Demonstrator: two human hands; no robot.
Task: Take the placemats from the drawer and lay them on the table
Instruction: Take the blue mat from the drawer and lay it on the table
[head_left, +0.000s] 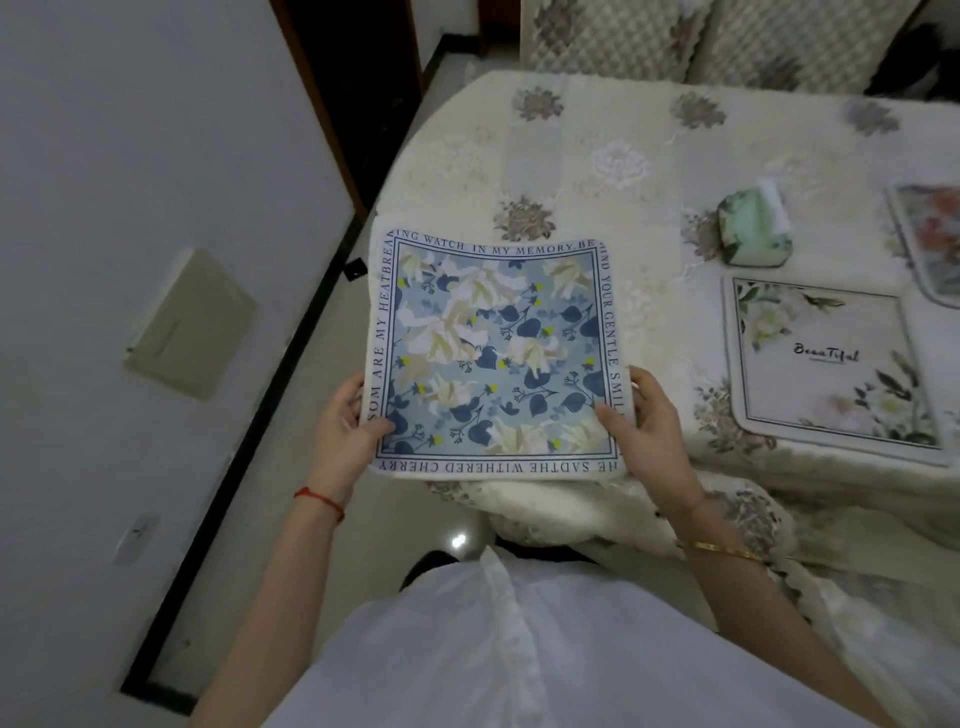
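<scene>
Left hand and right hand pinch blue placemat; fingers hidden beneath.

The scene is lit dimly and evenly from overhead, with a cool cast, and one small glare spot is seen on the floor just below the blue placemat. The placemat's lettering is rendered sharply, while the far right of the worktop is softened. Straight lines left of the placemat are bent by wide-angle distortion.
</scene>
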